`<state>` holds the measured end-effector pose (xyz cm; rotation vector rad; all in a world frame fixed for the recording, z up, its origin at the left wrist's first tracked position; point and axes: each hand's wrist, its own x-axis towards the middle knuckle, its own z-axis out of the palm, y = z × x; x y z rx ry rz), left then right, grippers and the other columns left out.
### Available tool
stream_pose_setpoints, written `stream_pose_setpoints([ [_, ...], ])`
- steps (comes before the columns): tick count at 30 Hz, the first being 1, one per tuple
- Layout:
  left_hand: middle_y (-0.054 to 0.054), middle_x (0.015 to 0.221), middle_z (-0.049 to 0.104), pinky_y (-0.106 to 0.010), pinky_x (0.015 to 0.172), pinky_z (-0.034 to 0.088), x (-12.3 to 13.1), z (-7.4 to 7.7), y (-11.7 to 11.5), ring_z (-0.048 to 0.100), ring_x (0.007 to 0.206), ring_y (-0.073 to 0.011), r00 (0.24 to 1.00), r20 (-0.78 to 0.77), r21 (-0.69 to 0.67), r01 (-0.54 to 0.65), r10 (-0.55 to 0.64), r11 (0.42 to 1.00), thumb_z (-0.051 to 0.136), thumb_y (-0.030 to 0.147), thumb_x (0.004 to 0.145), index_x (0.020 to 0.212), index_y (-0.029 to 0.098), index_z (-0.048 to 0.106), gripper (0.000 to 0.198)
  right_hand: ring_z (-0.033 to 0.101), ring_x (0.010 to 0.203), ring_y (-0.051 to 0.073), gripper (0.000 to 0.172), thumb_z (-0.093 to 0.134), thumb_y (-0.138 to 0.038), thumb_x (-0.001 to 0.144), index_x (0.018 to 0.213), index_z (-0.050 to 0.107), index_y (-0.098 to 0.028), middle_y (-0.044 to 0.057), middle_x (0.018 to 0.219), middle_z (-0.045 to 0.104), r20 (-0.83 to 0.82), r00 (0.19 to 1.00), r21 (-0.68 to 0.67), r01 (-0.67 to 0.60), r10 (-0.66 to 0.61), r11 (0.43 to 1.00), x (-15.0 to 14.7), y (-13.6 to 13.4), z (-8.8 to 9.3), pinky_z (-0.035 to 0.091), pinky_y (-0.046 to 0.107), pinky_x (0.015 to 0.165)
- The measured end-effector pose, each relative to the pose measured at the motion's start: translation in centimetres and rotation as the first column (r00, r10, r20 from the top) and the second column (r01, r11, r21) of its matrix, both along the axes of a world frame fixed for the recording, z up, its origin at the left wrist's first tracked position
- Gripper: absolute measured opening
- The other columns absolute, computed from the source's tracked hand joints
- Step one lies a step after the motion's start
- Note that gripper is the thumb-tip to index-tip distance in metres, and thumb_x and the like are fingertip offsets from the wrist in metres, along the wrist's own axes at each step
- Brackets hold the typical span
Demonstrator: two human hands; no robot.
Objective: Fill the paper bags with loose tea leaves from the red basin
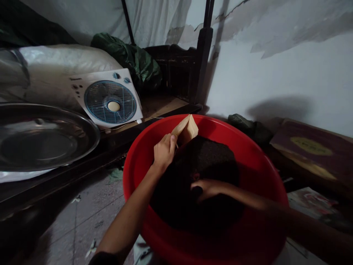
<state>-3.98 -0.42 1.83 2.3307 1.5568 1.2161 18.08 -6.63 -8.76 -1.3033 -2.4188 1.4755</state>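
A big red plastic basin (256, 162) sits in front of me, holding a mound of dark loose material (209, 162). My left hand (164, 151) is closed on the edge of a small brown paper bag (187, 129) that stands at the far side of the mound. My right hand (205, 188) reaches in from the right and rests on the dark material, its fingertips blackened and partly buried, so its grip is hidden.
A white box fan (110, 99) leans at the left on a low wooden platform (162, 106). A large steel tray (41, 136) lies at the far left. A green bundle (132, 59) and dark wooden bedposts stand behind. Flat boxes (311, 147) lie at the right against the white wall.
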Motion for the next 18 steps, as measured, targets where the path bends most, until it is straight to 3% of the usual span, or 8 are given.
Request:
stream_pose_setpoints([
  [2, -0.003, 0.081, 0.06, -0.027, 0.063, 0.036, -0.1, 0.2, 0.0, 0.056, 0.071, -0.0149, 0.999, 0.0, 0.005, 0.048, -0.048, 0.999, 0.019, 0.043, 0.105, 0.086, 0.02, 0.057, 0.048, 0.064, 0.088, 0.019, 0.028, 0.072, -0.031, 0.073, 0.1, 0.068, -0.023, -0.001, 0.094, 0.07, -0.144, 0.974, 0.128, 0.196, -0.177, 0.972, 0.7, 0.5, 3.4, 0.05, 0.031, 0.081],
  [3, -0.003, 0.081, 0.06, -0.027, 0.064, 0.037, -0.2, 0.3, 0.0, 0.057, 0.072, -0.0147, 0.997, -0.01, 0.007, 0.082, -0.082, 0.997, 0.019, 0.043, 0.105, 0.085, 0.02, 0.056, 0.048, 0.063, 0.084, 0.018, 0.025, 0.071, -0.032, 0.075, 0.098, 0.066, -0.023, -0.001, 0.09, 0.068, -0.258, 0.917, 0.194, 0.358, -0.305, 0.913, 0.9, 1.1, 5.2, 0.05, 0.03, 0.078],
  [5, -0.003, 0.08, 0.06, -0.026, 0.065, 0.037, -0.2, 0.4, -0.1, 0.057, 0.072, -0.0143, 0.989, -0.044, 0.001, 0.144, -0.144, 0.99, 0.02, 0.044, 0.105, 0.083, 0.02, 0.056, 0.048, 0.06, 0.073, 0.016, 0.028, 0.073, -0.036, 0.075, 0.098, 0.064, -0.024, -0.002, 0.084, 0.065, -0.503, 0.712, 0.203, 0.649, -0.491, 0.733, 1.1, 2.6, 9.0, 0.05, 0.028, 0.067],
  [7, -0.002, 0.076, 0.06, -0.027, 0.064, 0.037, -0.1, 0.4, -0.2, 0.057, 0.07, -0.014, 0.979, -0.088, -0.018, 0.184, -0.185, 0.983, 0.02, 0.044, 0.105, 0.081, 0.02, 0.056, 0.049, 0.058, 0.068, 0.014, 0.027, 0.075, -0.039, 0.074, 0.094, 0.064, -0.025, -0.003, 0.083, 0.063, -0.71, 0.449, 0.072, 0.812, -0.542, 0.579, 0.9, 4.2, 12.3, 0.049, 0.027, 0.06],
  [10, -0.002, 0.075, 0.061, -0.027, 0.063, 0.036, 0.1, 0.1, -0.4, 0.058, 0.07, -0.0139, 0.959, -0.161, -0.04, 0.231, -0.235, 0.972, 0.019, 0.045, 0.105, 0.081, 0.02, 0.056, 0.05, 0.058, 0.07, 0.013, 0.021, 0.073, -0.044, 0.077, 0.083, 0.063, -0.026, -0.003, 0.081, 0.062, -0.859, 0.14, -0.131, 0.87, -0.492, 0.476, -0.6, 6.4, 15.5, 0.051, 0.025, 0.061],
  [12, -0.002, 0.077, 0.061, -0.027, 0.062, 0.036, 0.2, -0.2, -0.4, 0.058, 0.07, -0.0138, 0.947, -0.192, -0.036, 0.257, -0.259, 0.966, 0.019, 0.044, 0.105, 0.082, 0.02, 0.056, 0.05, 0.057, 0.067, 0.012, 0.026, 0.069, -0.05, 0.081, 0.078, 0.062, -0.025, -0.003, 0.074, 0.06, -0.878, 0.067, -0.193, 0.858, -0.475, 0.477, -2.0, 7.5, 16.3, 0.05, 0.025, 0.061],
  [15, -0.003, 0.078, 0.061, -0.027, 0.063, 0.037, 0.3, -0.6, -0.3, 0.058, 0.07, -0.0137, 0.943, -0.195, -0.015, 0.271, -0.269, 0.962, 0.018, 0.043, 0.105, 0.084, 0.02, 0.057, 0.05, 0.059, 0.068, 0.013, 0.037, 0.06, -0.059, 0.085, 0.076, 0.065, -0.023, -0.001, 0.071, 0.061, -0.882, 0.072, -0.199, 0.84, -0.467, 0.505, -3.6, 8.7, 16.0, 0.051, 0.028, 0.067],
  [18, -0.003, 0.079, 0.061, -0.027, 0.062, 0.037, 0.3, -0.7, -0.3, 0.058, 0.071, -0.0139, 0.961, -0.176, -0.01, 0.214, -0.213, 0.977, 0.018, 0.042, 0.105, 0.086, 0.02, 0.058, 0.049, 0.065, 0.091, 0.016, 0.046, 0.05, -0.062, 0.089, 0.077, 0.069, -0.022, 0.003, 0.088, 0.07, -0.922, 0.134, -0.039, 0.901, -0.363, 0.433, -3.2, 10.2, 14.5, 0.051, 0.032, 0.088],
])
